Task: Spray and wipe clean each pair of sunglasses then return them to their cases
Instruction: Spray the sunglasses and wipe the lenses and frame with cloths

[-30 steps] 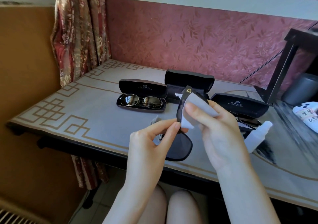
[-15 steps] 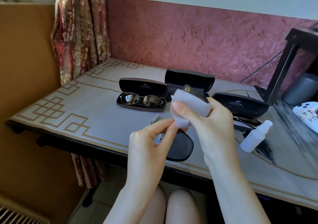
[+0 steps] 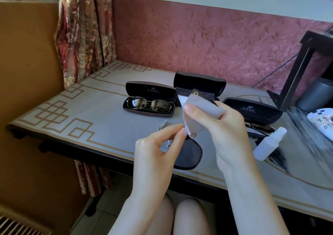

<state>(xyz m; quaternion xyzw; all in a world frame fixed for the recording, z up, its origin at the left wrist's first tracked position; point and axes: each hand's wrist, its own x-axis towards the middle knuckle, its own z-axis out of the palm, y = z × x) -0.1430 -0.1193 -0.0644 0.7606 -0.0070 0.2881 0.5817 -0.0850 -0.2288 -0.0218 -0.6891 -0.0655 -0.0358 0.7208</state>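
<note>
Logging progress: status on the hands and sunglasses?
Left hand pinches black sunglasses. Right hand grips grey cloth round upper lens. Nothing in the way.

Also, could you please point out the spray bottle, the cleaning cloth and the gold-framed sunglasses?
spray bottle (image 3: 265, 147): head view, on its white body.
cleaning cloth (image 3: 205, 106): head view, on the middle of its grey fold.
gold-framed sunglasses (image 3: 137, 102): head view, on one dark lens.

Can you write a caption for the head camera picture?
Left hand holds black sunglasses; right hand wipes them with grey cloth.
</note>
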